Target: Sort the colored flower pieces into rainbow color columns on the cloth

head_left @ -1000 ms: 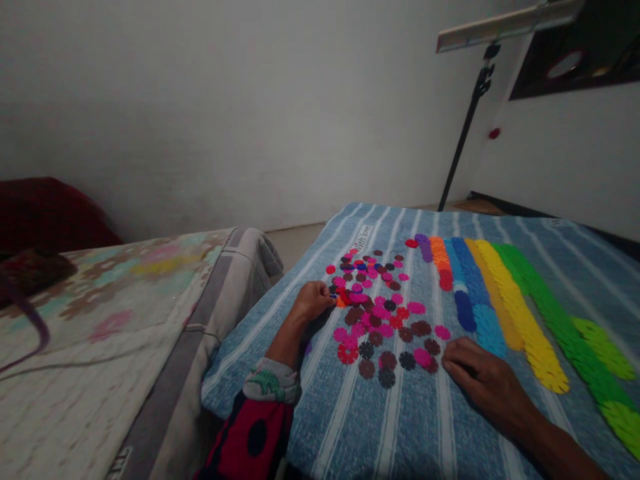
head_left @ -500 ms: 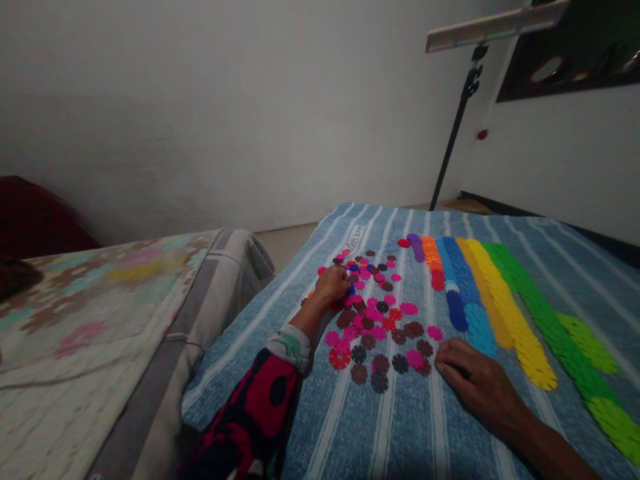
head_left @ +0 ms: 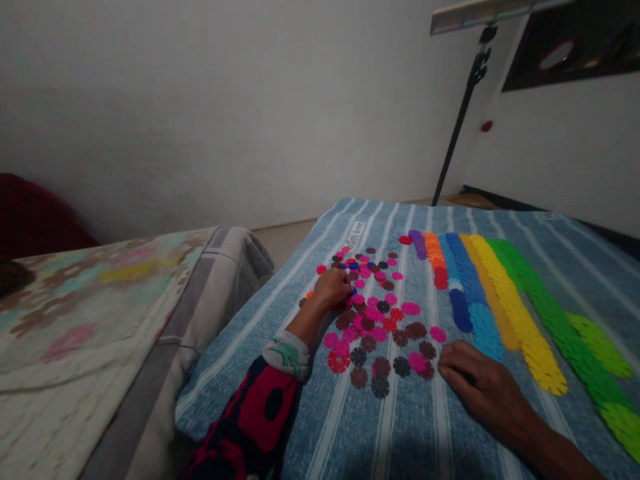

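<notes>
My left hand (head_left: 334,289) reaches into a loose spread of notched plastic discs (head_left: 371,313) in pink, brown, black, red and blue. Its fingers are curled down among the discs, beside a blue disc (head_left: 353,292); what they pinch, if anything, is hidden. My right hand (head_left: 475,375) rests on the striped blue cloth (head_left: 320,433) with its fingers closed, just right of a pink disc (head_left: 437,334). Nothing shows between those fingers, though their inner side is hidden. Overlapping rows of discs by colour lie to the right, among them a yellow row (head_left: 520,313) and a green row (head_left: 550,333).
Shorter orange (head_left: 434,250) and purple (head_left: 419,245) rows lie farther back, beside a single red disc (head_left: 405,240). To the left, past a gap, stands another surface under a flowered cover (head_left: 115,293). A black stand (head_left: 455,140) rises behind the cloth.
The view has shifted slightly. My left hand stays among the discs with its fingers curled, and my right hand keeps its place on the cloth. No disc has visibly moved.
</notes>
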The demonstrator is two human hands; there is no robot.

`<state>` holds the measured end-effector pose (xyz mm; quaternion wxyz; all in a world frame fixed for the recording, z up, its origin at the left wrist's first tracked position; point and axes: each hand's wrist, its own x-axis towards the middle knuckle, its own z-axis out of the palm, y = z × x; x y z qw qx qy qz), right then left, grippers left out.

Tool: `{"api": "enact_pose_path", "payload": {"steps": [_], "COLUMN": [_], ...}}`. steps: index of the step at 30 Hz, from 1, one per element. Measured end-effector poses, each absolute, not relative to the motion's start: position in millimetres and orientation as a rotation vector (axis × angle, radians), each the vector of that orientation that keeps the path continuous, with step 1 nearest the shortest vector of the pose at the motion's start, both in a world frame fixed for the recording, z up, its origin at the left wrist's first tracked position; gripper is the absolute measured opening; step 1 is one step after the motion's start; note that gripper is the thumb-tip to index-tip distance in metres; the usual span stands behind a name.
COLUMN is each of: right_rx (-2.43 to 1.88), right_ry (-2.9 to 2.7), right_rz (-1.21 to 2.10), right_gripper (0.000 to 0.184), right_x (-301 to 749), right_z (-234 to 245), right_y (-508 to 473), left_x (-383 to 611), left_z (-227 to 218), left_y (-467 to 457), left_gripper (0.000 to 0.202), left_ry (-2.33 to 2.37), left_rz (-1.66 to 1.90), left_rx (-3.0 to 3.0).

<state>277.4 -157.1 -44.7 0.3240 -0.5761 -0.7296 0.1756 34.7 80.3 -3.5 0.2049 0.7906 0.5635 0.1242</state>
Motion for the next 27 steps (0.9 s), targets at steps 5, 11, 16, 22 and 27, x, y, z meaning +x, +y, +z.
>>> {"api": "enact_pose_path", "payload": {"steps": [5,11,16,22,27], "right_rx": [-1.51,-1.466,-1.472,-1.452,-1.453], "right_ry": [-1.902,-1.858,-1.851,-1.857,-1.892], "right_rz": [0.444,0.375,0.331,0.315,0.287], "right_gripper": [0.023,0.02,0.02,0.02,0.02], "right_x": [275.1,271.9,269.1,268.0,268.8], "right_z": [-42.6,-38.9,-36.5,-34.0,-34.7], "right_y": [-154.0,-144.4,-142.3,-143.1,-144.7], "left_x": [36.8,36.2,37.0,43.7,70.9], "left_z": [11.7,15.1,9.8,14.8,26.8], "left_y": [76.0,88.1,92.2,80.8,54.9], "left_gripper": [0.012,0.009,0.017,0.018,0.013], "left_ry": [1.607,1.575,1.512,1.317,1.129], "left_rz": [0.171,0.208,0.403,0.655,0.596], "left_rx": [2.319,2.353,2.248,2.154,2.072]}}
